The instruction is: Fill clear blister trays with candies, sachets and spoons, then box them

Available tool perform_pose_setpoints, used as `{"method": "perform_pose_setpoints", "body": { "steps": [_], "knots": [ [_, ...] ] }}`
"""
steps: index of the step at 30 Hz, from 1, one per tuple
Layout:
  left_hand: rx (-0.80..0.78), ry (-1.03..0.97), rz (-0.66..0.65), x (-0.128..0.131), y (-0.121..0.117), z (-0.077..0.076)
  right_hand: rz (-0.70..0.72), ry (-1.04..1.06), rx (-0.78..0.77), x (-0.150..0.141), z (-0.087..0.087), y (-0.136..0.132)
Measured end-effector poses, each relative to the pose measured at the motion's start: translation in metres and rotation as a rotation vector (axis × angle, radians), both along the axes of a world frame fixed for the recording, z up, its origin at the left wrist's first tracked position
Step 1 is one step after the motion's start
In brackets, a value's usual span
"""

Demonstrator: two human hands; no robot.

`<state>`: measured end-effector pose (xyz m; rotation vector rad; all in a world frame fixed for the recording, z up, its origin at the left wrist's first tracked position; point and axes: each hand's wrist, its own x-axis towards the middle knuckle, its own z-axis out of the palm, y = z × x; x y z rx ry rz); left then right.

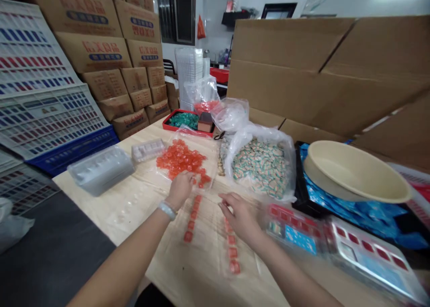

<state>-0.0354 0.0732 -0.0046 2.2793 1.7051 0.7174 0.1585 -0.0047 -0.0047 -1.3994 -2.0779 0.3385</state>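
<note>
My left hand reaches into the near edge of a pile of orange wrapped candies on clear plastic, fingers curled over some of them. My right hand hovers over a clear compartment tray lying on the wooden table. Two rows of orange candies sit in that tray. The right hand's fingers are partly bent and blurred; whether it holds a candy is unclear.
A bag of green-and-white candies stands behind the right hand. A beige bowl rests on blue packets at right. Filled trays lie at lower right, empty clear trays at left. Cardboard boxes and crates stand around.
</note>
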Motion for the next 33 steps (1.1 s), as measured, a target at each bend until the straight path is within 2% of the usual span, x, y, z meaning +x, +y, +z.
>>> {"method": "perform_pose_setpoints", "body": {
  "steps": [2,5,7,10,12,15,18,21,23,28,30,33],
  "knots": [
    [0.001,0.007,0.024,0.004,0.031,-0.006,0.010,-0.068,0.002,-0.028,0.004,0.054],
    [0.006,-0.006,0.056,0.008,0.054,-0.019,-0.068,-0.203,0.005,-0.059,-0.007,0.120],
    [0.006,-0.038,0.052,0.004,0.058,-0.025,-0.081,-0.254,-0.001,-0.068,-0.019,0.146],
    [0.001,-0.117,0.019,-0.010,0.056,-0.030,-0.064,-0.302,-0.005,-0.070,-0.032,0.160],
    [-0.004,-0.192,0.009,-0.019,0.053,-0.031,-0.075,-0.307,0.015,-0.066,-0.036,0.159],
    [-0.049,-0.506,0.055,-0.024,0.047,-0.029,-0.091,-0.228,0.055,-0.061,-0.033,0.150],
    [-0.328,-1.051,0.058,-0.014,0.039,-0.025,-0.049,-0.095,0.034,-0.059,-0.027,0.136],
    [-0.572,-1.395,0.000,0.002,0.031,-0.020,-0.059,-0.069,0.036,-0.063,-0.019,0.116],
    [-0.565,-1.419,-0.014,0.010,0.025,-0.017,-0.067,-0.036,0.046,-0.065,-0.016,0.102],
    [-0.574,-1.413,-0.048,0.009,0.008,-0.015,0.022,0.262,-0.037,-0.063,-0.010,0.078],
    [-0.582,-1.390,-0.054,0.005,-0.001,-0.015,0.060,0.286,-0.062,-0.061,-0.007,0.072],
    [-0.572,-1.379,-0.065,0.001,-0.015,-0.014,0.090,0.213,-0.061,-0.063,-0.001,0.062]
  ]
}}
